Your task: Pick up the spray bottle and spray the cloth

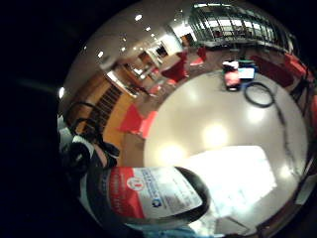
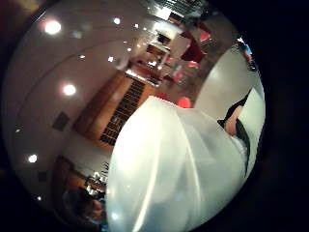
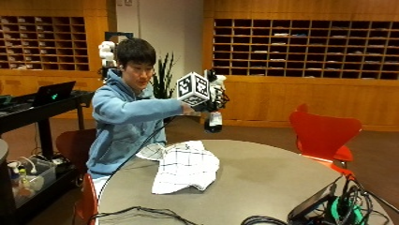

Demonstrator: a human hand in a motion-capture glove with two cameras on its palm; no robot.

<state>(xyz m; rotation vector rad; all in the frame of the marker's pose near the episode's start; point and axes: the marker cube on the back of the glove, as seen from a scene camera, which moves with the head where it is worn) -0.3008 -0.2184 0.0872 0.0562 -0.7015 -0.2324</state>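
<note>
A person in a blue hoodie is sitting at a round grey table [image 3: 262, 178], right arm reaching out in front at about chest height. The right hand [image 3: 209, 101] is gripping a spray bottle [image 3: 214, 121], fingers wrapped around its upper part; the bottle is hanging upright below the hand, up in the air and well clear of the tabletop. From the little finger side, the bottle's red and white label [image 1: 148, 196] is showing right against the palm. From the thumb side, the pale translucent bottle body is filling most of the frame, so it is sitting close in the hand. A white checked cloth [image 3: 186, 166] is lying crumpled on the table, on the person's side, below the bottle and a bit toward the person. An orange chair [image 3: 324, 133] is standing beside the table. Black cables [image 3: 312, 213] are lying at the table's near edge.
</note>
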